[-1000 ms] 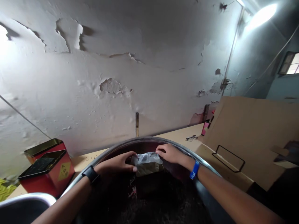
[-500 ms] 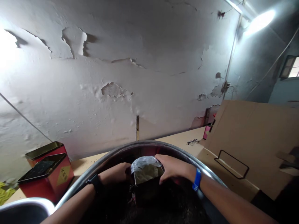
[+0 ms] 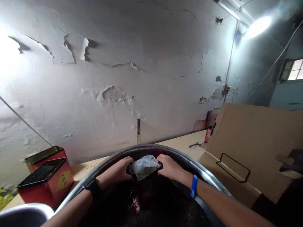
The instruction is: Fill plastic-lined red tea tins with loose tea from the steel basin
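Observation:
My left hand (image 3: 121,169) and my right hand (image 3: 168,166) grip opposite sides of what looks like a tin, with crumpled clear plastic (image 3: 144,166) across its mouth. Its lower part is lost in shadow. It is held tilted over a large round metal basin (image 3: 203,171), inside the far rim. Dark loose material (image 3: 170,209) fills the basin below my hands. A small pink-red patch (image 3: 135,204) shows among it; I cannot tell what it is.
Two red tins (image 3: 44,183) with dark rims stand left on the wooden table (image 3: 85,164). A white-rimmed tub (image 3: 30,208) is at lower left. Eyeglasses (image 3: 194,145) lie beyond the basin. At right are a large cardboard sheet (image 3: 255,135) and a black wire frame (image 3: 233,168).
Both hands have tipped the tin further, so less of its inside shows. The pink-red patch below it is more visible. The view has shifted slightly.

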`<state>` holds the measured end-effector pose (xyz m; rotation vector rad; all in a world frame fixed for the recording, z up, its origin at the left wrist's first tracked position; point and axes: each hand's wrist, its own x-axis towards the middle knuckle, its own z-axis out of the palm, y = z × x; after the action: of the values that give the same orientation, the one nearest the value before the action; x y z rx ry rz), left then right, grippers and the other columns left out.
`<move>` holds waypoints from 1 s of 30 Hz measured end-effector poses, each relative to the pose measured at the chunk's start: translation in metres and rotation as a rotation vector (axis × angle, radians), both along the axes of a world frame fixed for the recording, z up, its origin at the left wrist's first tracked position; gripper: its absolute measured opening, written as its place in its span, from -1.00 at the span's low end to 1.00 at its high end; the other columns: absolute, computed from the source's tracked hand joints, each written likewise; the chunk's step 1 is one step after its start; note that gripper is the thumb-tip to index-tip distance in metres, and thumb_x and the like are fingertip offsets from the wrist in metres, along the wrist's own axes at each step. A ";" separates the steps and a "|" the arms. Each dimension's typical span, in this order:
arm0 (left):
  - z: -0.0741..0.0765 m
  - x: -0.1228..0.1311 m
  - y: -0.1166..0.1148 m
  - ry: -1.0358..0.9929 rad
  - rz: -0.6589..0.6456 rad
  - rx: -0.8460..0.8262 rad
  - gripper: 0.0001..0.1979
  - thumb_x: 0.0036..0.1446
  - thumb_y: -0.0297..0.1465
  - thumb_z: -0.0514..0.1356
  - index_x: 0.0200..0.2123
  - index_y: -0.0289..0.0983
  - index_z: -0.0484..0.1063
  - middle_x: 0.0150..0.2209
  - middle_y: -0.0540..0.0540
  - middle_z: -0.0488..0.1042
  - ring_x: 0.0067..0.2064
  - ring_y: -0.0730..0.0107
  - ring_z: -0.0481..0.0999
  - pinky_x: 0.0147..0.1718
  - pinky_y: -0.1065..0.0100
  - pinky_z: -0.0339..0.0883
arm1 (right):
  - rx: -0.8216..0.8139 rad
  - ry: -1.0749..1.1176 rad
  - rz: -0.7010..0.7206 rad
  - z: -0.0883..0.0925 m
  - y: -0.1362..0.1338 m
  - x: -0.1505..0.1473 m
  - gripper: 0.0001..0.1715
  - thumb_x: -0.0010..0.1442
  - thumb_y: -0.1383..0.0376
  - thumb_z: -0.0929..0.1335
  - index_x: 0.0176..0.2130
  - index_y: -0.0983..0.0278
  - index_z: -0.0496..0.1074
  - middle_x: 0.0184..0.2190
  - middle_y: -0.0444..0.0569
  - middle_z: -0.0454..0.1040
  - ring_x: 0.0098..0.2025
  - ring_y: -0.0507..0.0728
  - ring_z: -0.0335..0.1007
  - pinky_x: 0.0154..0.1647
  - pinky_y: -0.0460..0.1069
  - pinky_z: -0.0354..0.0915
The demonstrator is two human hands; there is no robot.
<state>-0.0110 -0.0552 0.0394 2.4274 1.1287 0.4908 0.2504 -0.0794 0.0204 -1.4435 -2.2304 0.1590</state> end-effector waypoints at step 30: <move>-0.008 0.026 -0.036 0.464 0.128 0.348 -0.74 0.09 -0.46 -0.02 -0.42 -0.38 0.46 -0.40 -0.30 0.46 -0.32 0.16 0.47 -0.32 0.26 0.27 | 0.261 -0.154 -0.035 -0.038 0.006 -0.007 -0.88 0.19 0.40 0.17 -0.25 0.30 0.24 -0.34 0.02 0.42 -0.32 0.11 0.37 -0.37 -0.07 0.16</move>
<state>0.0146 -0.0912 0.0309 2.8790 1.4984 0.1683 0.2432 -0.0730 -0.0172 -1.3904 -2.2444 -0.2539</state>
